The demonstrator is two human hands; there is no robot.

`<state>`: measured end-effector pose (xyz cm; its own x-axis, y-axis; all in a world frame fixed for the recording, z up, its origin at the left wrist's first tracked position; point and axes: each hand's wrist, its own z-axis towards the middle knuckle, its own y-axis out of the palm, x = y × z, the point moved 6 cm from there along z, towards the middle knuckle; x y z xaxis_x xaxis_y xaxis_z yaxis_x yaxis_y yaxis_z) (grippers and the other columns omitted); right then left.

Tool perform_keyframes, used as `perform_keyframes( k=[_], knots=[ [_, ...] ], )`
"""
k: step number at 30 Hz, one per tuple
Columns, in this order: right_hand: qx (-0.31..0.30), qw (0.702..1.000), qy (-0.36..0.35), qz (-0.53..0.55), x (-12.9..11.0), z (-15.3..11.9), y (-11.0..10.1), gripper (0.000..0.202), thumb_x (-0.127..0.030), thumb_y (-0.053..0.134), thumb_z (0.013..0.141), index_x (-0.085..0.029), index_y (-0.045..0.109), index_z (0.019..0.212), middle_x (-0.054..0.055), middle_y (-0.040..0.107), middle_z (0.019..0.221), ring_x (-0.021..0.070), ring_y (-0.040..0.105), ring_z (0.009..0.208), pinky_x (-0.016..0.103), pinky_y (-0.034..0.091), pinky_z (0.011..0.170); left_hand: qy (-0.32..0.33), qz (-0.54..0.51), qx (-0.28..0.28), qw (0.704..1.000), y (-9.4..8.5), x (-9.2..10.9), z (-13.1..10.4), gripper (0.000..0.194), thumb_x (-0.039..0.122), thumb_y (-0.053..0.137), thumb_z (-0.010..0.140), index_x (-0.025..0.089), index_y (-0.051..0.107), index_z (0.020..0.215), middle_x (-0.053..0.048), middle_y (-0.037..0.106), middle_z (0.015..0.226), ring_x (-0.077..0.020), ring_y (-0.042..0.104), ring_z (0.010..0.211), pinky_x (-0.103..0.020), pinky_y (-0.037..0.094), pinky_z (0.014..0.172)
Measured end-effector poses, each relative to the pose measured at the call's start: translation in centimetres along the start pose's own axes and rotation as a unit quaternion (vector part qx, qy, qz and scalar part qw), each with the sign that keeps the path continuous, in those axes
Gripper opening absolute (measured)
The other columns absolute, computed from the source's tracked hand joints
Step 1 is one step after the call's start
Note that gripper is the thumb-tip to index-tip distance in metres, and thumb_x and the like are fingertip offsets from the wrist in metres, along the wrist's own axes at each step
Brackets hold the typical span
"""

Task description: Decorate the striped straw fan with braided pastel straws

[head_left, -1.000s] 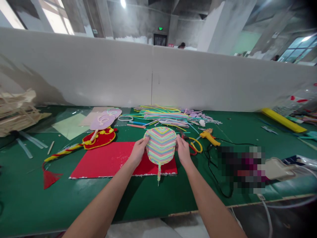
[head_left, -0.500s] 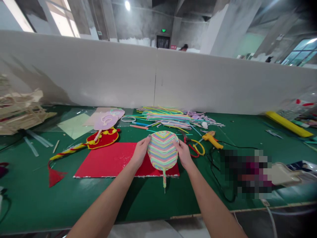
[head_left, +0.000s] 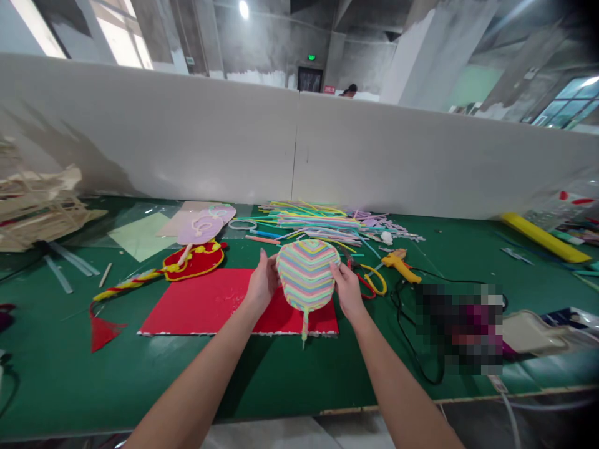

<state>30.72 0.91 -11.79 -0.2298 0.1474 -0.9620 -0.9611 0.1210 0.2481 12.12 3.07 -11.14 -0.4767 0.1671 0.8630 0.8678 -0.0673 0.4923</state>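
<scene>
- Over by the green bench (head_left: 276, 386), somebody's holding up a round, zigzag-striped fan (head_left: 309, 280), its thin handle (head_left: 305, 321) pointing down towards the front edge.
- The right hand (head_left: 349, 290) has the fan's right side pinched, thumb on the striped face and fingers behind.
- The left hand (head_left: 259, 287) is spread, thumb standing clear of the rim, fingers at the fan's left side; how much weight they bear, I can't tell.
- The fan hangs over the right part of a red board (head_left: 201, 302), which lies in the middle of the bench.
- Looks to me like handling or looking over the striped face; no tool is in either hand.
- Shifting that fan would call for a steady right pinch and a light left touch, so the rim doesn't bend.
- Just beyond the right hand are scissors (head_left: 384, 284), then a yellow glue gun (head_left: 402, 267).
- Coloured sticks (head_left: 313, 219) lie heaped along the back edge, and a red-and-yellow fan (head_left: 196, 265) sits left of the middle.
</scene>
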Motion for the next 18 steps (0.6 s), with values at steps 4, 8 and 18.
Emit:
perform_keyframes(
  k=[4, 8, 18],
  knots=[
    [0.05, 0.998, 0.017, 0.019, 0.8, 0.4, -0.9, 0.04, -0.049, 0.058, 0.072, -0.02, 0.06, 0.099, 0.004, 0.067, 0.093, 0.0217, 0.061, 0.084, 0.03, 0.05, 0.064, -0.055, 0.035, -0.032, 0.997, 0.6, -1.0, -0.2, 0.051, 0.057, 0.059, 0.065, 0.013, 0.064, 0.09, -0.006, 0.066, 0.073, -0.013, 0.059, 0.062, -0.022, 0.043, 0.055],
    [0.031, 0.992, 0.06, 0.106, 1.2, 0.7, -0.6, 0.054, -0.065, 0.041, 0.074, -0.019, 0.06, 0.094, 0.006, 0.068, 0.082, 0.0225, 0.063, 0.082, 0.031, 0.051, 0.061, -0.03, 0.055, -0.031, 0.998, 0.7, -1.1, -0.5, 0.041, 0.037, 0.072, 0.06, 0.014, 0.065, 0.093, -0.004, 0.067, 0.081, -0.0122, 0.059, 0.067, -0.021, 0.045, 0.06],
    [-0.066, 0.997, 0.028, 0.038, 0.3, 0.0, 1.2, 0.029, -0.036, 0.067, 0.067, -0.02, 0.063, 0.09, 0.003, 0.067, 0.09, 0.0193, 0.06, 0.088, 0.033, 0.045, 0.082, 0.01, -0.043, 0.038, 0.998, -0.5, -0.3, 0.1, 0.036, 0.044, 0.066, 0.065, 0.015, 0.065, 0.086, -0.001, 0.066, 0.07, -0.0109, 0.058, 0.058, -0.02, 0.045, 0.051]
  ],
)
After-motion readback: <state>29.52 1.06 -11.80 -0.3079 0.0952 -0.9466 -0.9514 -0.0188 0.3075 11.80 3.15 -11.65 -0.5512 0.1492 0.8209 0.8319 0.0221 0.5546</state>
